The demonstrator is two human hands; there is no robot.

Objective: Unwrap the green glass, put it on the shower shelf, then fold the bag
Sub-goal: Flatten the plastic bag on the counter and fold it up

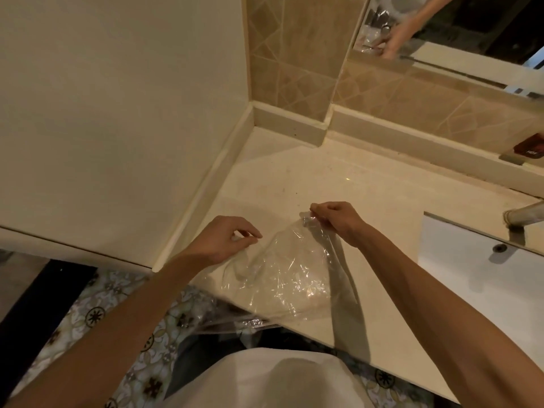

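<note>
A clear, crinkled plastic bag lies spread on the cream bathroom counter, its near end hanging over the counter's front edge. My right hand pinches the bag's far right corner and lifts it slightly off the counter. My left hand pinches the bag's left edge between thumb and fingertips. The bag looks empty. No green glass or shower shelf is in view.
A white sink basin with a metal tap sits at the right. A mirror above the tiled wall reflects a hand. A red packet rests on the ledge at the far right. Patterned floor tiles lie below.
</note>
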